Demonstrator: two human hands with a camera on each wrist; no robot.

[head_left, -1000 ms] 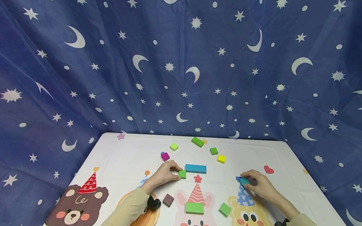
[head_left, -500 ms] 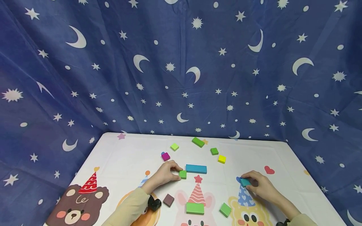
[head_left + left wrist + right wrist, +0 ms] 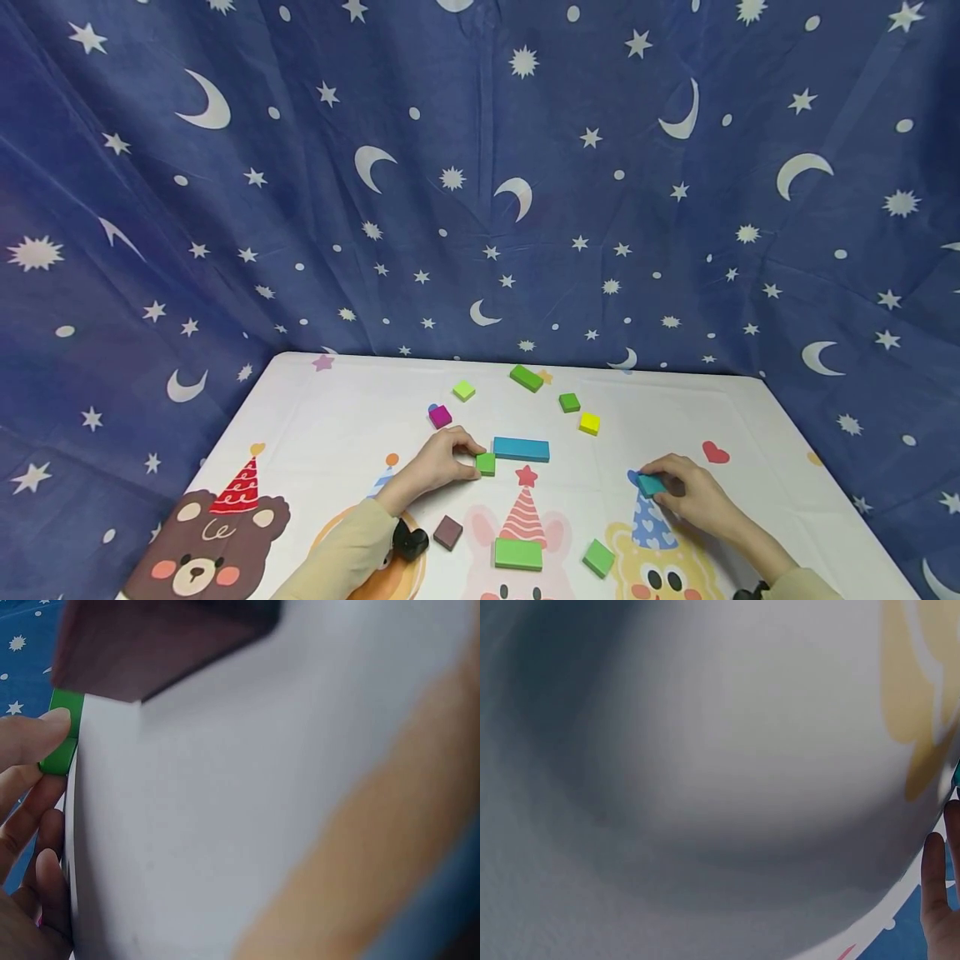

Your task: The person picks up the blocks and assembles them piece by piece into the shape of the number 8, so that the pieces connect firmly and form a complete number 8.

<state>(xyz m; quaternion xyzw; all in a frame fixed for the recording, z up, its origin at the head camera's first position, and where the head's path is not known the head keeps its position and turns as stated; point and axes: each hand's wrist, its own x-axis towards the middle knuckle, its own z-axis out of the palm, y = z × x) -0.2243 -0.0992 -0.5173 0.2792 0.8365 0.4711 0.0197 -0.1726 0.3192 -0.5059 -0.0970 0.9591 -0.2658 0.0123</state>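
My left hand pinches a small green block between thumb and index finger, low on the table. The blue rectangular block lies just right of it. In the left wrist view, the thumb presses on the green block, and a blurred dark brown block looms at the top. Farther right, my right hand grips a small teal block by thumb and fingers, over the printed blue hat. Only a sliver of the teal block shows in the right wrist view, beside the fingers.
Behind the hands lie a magenta block, a lime block, a long green block, a small dark green block and a yellow block. Nearer are a brown block, a green rectangular block and a tilted green block.
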